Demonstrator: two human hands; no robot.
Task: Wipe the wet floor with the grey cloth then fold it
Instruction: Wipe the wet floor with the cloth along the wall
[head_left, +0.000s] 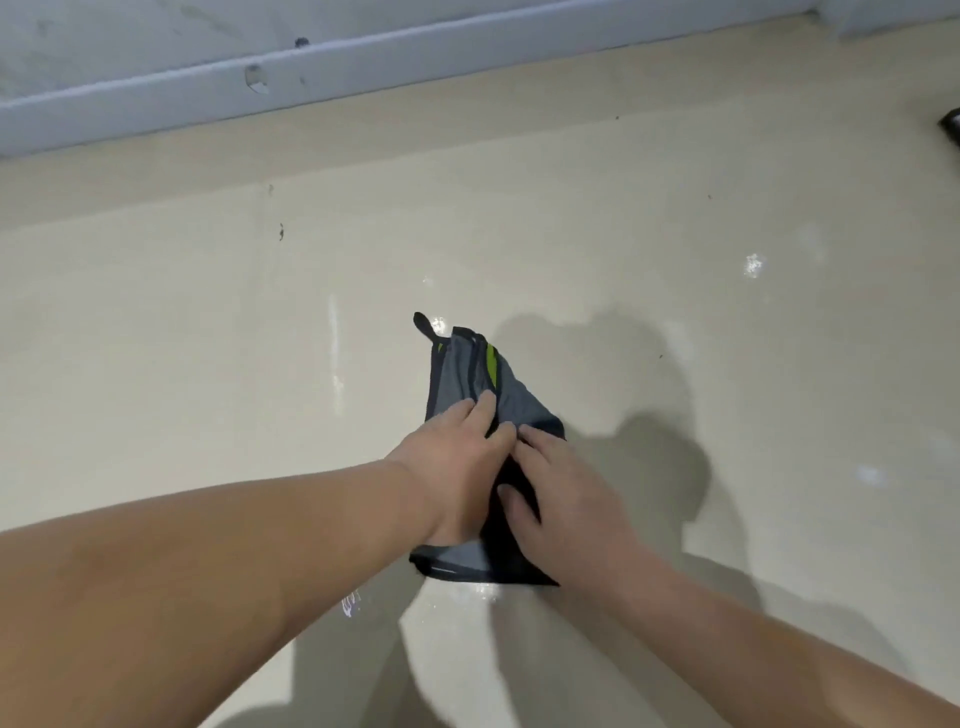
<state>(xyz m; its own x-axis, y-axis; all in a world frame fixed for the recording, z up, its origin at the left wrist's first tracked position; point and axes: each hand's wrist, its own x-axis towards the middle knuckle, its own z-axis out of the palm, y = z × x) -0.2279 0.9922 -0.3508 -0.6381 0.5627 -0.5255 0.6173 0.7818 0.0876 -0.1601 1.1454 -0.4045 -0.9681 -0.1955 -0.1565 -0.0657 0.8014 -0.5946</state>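
Note:
The grey cloth (467, 374), with dark edging and a lime-green stripe, lies bunched and partly folded on the cream floor (208, 322) in the middle of the view. My left hand (452, 467) rests flat on its left half, fingers pressing the fabric. My right hand (561, 493) lies on its right half, with the thumb tucked under a dark fold of the cloth. Both hands cover the middle of the cloth. Shiny wet patches (483, 592) show on the floor just below the cloth's near edge.
A pale grey skirting board (363, 67) runs along the wall at the top. A dark object (951, 124) pokes in at the right edge. Glints of water (753, 265) lie to the upper right of the cloth.

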